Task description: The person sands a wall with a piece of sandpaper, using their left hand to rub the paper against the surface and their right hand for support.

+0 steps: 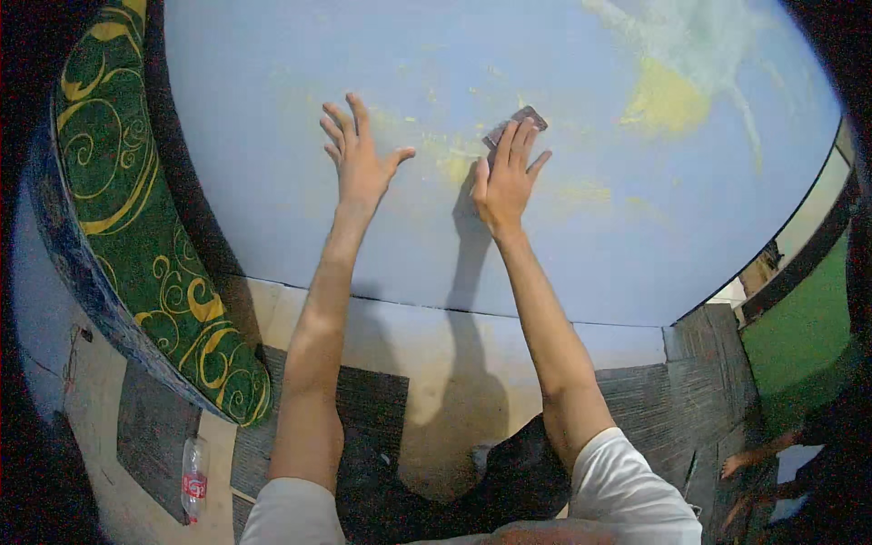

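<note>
A pale blue wall panel [422, 252] with yellowish patches fills the view before me. My right hand [509, 180] has its fingers laid over a small dark brown rectangular pad [536, 116], possibly folded sandpaper. The pad is against the blue surface, its lower part under my fingers. To the left, my left hand [357, 153] is spread wide with nothing in it. Its fingers are over the panel; whether they touch it is hard to tell. A yellow patch [455, 167] shows between my hands, and a larger yellow patch [667, 99] lies farther right.
On the left stands a long green padded piece [112, 170] with gold scrollwork. A clear plastic bottle [194, 477] with a red label lies on the floor near dark mats [157, 436]. At the lower right, another person's limb [756, 458] appears near a green surface [804, 340].
</note>
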A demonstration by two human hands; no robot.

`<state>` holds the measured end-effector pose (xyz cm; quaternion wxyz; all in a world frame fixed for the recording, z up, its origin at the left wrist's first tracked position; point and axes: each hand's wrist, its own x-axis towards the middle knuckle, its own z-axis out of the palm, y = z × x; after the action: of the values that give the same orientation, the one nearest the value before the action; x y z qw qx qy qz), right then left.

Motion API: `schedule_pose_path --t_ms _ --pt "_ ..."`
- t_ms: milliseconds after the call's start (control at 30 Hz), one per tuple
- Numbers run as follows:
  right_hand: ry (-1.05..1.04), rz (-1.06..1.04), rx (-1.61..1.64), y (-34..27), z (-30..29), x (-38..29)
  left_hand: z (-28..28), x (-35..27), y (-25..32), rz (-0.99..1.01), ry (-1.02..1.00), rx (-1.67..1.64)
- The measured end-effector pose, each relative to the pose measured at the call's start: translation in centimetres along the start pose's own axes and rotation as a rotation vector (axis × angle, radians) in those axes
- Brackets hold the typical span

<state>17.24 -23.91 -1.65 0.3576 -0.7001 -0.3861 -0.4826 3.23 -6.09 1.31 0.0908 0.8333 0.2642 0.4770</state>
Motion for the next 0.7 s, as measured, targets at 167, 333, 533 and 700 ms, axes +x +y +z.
schedule_pose_path --t_ms 167,333,533,700 --pt "-0.059 -0.008 -0.121 -0.4 -1.8 4.1 -1.0 0.0 -0.1 -0.014 -0.001 -0.044" --pt "0.088 0.045 -0.043 1.7 -1.2 1.5 -0.4 0.0 -0.1 0.011 -0.011 0.01" --pt "0.102 -0.075 -0.129 2.5 -2.0 3.6 -0.2 0.1 0.0 0.007 0.009 0.004" --pt "0.139 -0.137 -0.067 3.3 -4.7 5.8 -0.8 0.0 -0.1 0.013 0.0 -0.043"
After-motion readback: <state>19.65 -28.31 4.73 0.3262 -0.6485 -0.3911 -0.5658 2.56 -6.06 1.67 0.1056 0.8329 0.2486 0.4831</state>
